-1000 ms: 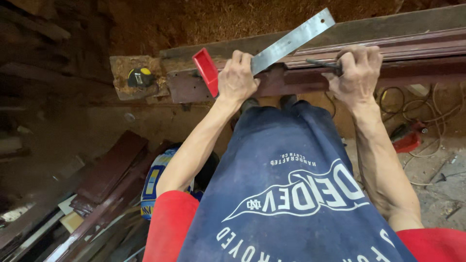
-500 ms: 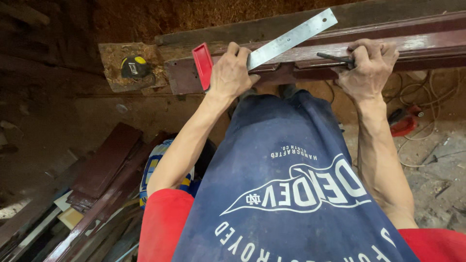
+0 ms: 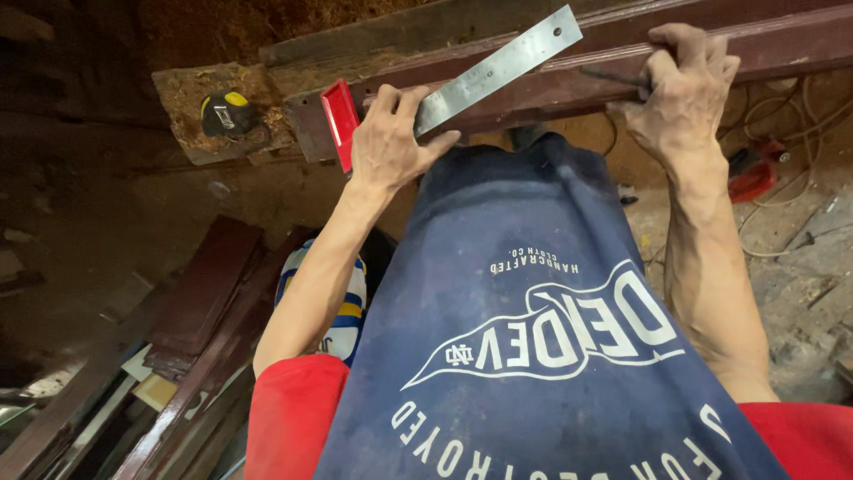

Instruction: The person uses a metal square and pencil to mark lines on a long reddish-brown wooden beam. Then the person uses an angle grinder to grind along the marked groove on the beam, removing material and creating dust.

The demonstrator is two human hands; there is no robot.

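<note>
A try square with a red stock [image 3: 339, 120] and a steel blade [image 3: 498, 67] lies across a dark reddish-brown wooden beam [image 3: 782, 44]. My left hand [image 3: 386, 142] presses down on the square where stock and blade meet. My right hand [image 3: 680, 84] rests on the beam further right and grips a thin dark pencil-like tool [image 3: 613, 78] whose tip points left along the wood. A dark blue apron with white lettering [image 3: 542, 338] and red sleeves fill the lower part of the view.
A black and yellow tape measure [image 3: 227, 111] sits on a rough block at the beam's left end. Dark wooden planks [image 3: 191, 311] are stacked on the floor at lower left. A red power tool [image 3: 755, 169] and loose cables lie on the floor at right.
The view has shifted so beam and hands sit higher in the frame. My hands keep the same grip on the square and the marking tool; the right hand has edged slightly along the beam.
</note>
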